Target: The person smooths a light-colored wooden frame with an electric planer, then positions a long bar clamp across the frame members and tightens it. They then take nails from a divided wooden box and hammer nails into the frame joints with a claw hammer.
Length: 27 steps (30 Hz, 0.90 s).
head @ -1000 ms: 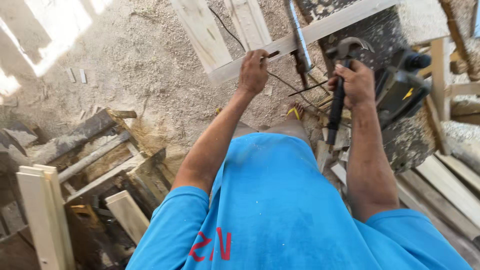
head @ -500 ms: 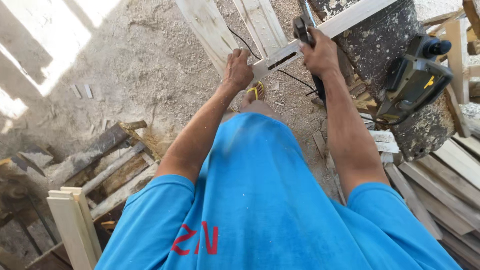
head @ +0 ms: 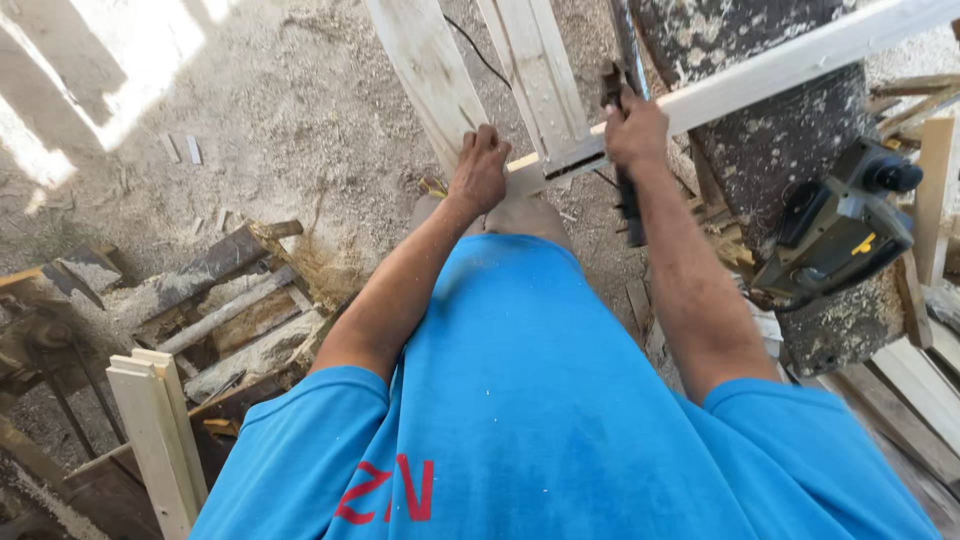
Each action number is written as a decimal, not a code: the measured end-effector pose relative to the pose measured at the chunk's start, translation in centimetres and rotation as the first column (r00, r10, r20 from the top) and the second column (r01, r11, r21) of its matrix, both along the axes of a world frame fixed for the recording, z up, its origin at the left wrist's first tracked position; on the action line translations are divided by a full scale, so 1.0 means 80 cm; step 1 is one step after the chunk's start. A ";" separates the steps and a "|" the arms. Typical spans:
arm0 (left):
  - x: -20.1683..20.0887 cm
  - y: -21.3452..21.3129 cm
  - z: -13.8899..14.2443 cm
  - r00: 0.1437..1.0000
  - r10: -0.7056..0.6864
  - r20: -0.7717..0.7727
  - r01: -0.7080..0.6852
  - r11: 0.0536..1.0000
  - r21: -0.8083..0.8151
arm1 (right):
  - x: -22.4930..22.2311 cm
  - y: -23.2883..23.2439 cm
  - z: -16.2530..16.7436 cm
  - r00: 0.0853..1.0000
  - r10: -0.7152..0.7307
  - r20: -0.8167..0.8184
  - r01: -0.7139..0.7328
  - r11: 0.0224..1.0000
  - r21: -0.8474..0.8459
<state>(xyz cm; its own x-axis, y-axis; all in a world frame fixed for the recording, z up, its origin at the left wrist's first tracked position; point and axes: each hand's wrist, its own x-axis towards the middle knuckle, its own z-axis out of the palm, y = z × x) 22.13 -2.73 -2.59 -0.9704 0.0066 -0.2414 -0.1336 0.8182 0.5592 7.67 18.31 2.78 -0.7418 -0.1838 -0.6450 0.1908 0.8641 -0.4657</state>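
A long pale wooden batten (head: pixel 770 68) slants from the middle of the view up to the right. My left hand (head: pixel 480 170) is closed around its near end. My right hand (head: pixel 635 130) grips a dark-handled tool (head: pixel 630 212) against the batten, a little further along. The tool's handle hangs below my fist and its dark head shows just above my fingers. I cannot tell what kind of tool it is. My blue shirt fills the lower part of the view.
A black electric planer (head: pixel 840 230) lies on a dusty dark work surface (head: pixel 770 140) at the right. Two pale planks (head: pixel 430 70) lean ahead over a sawdust floor. Rough wooden scraps (head: pixel 230 300) and stacked battens (head: pixel 150 420) stand at the left, more boards (head: pixel 900 400) at the lower right.
My right hand has carried the dark tool from beside the work surface up to the batten. My left hand has slid to the batten's near end. The view has shifted left.
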 end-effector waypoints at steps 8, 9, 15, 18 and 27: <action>-0.019 -0.008 0.001 0.995 0.013 0.096 -0.016 0.999 0.029 | -0.006 0.006 -0.010 0.996 0.031 -0.086 -0.041 0.993 -0.109; -0.019 -0.009 0.001 0.993 0.016 0.113 -0.018 1.000 0.018 | -0.008 0.007 -0.012 1.000 0.005 0.004 -0.004 0.993 -0.117; -0.022 -0.020 -0.009 0.999 0.008 -0.040 -0.004 0.994 0.112 | -0.006 0.012 -0.020 0.994 0.075 -0.086 -0.079 0.996 -0.043; -0.028 -0.040 -0.006 0.986 0.162 0.039 -0.167 0.953 0.254 | 0.001 0.005 -0.012 0.998 0.046 0.040 -0.046 0.999 -0.012; -0.017 -0.126 0.013 0.849 0.526 0.056 -0.522 0.816 0.250 | 0.054 -0.061 0.015 0.973 -0.064 -0.221 0.008 0.969 -0.247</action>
<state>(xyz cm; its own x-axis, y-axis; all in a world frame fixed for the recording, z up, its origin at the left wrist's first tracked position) 20.79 -12.80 -1.58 -0.8480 -0.4465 -0.2856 -0.4919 0.4623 0.7378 11.96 13.41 3.95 -0.8716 -0.2844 -0.3992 0.0852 0.7142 -0.6948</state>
